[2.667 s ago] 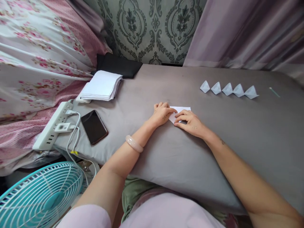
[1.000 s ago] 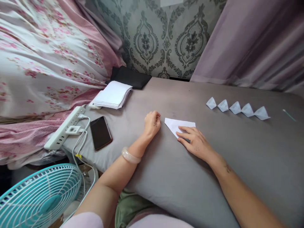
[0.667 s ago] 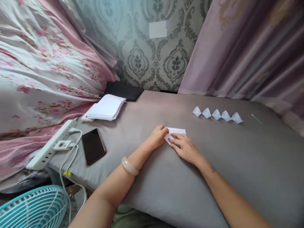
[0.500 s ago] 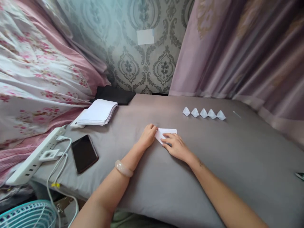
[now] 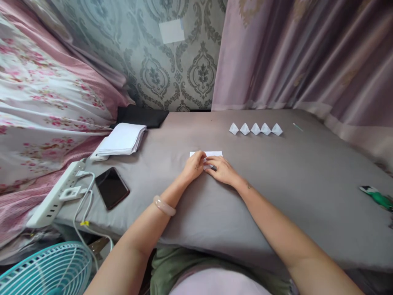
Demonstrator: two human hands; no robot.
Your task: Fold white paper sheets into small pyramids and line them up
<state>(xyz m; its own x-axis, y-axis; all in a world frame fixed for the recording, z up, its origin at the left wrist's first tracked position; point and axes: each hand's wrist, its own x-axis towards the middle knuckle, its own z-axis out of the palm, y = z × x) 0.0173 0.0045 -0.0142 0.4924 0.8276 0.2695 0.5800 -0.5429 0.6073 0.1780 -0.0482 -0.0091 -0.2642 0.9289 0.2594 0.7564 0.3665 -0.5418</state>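
Observation:
A white sheet of paper [image 5: 214, 153] lies on the grey-covered surface in front of me, its far edge straight and visible beyond my hands. My left hand [image 5: 194, 167] is closed on its left part, fingers curled and pinching near the middle. From the right, my right hand [image 5: 221, 169] grips the paper too, its fingertips meeting those of my left hand. The near part of the sheet is mostly hidden under the fingers. Beyond, to the right, several small folded white paper shapes [image 5: 256, 129] stand in a row.
To the left are a stack of white paper [image 5: 122, 138], a black phone [image 5: 112, 188], a white power strip [image 5: 57, 196] with cables, and a black folded item [image 5: 143, 116]. A turquoise fan [image 5: 49, 268] stands below left. A green-handled tool [image 5: 378, 197] lies far right.
The paper has turned from an angled, pointed position to one with a straight far edge. My hands have come together over it. The camera view has shifted.

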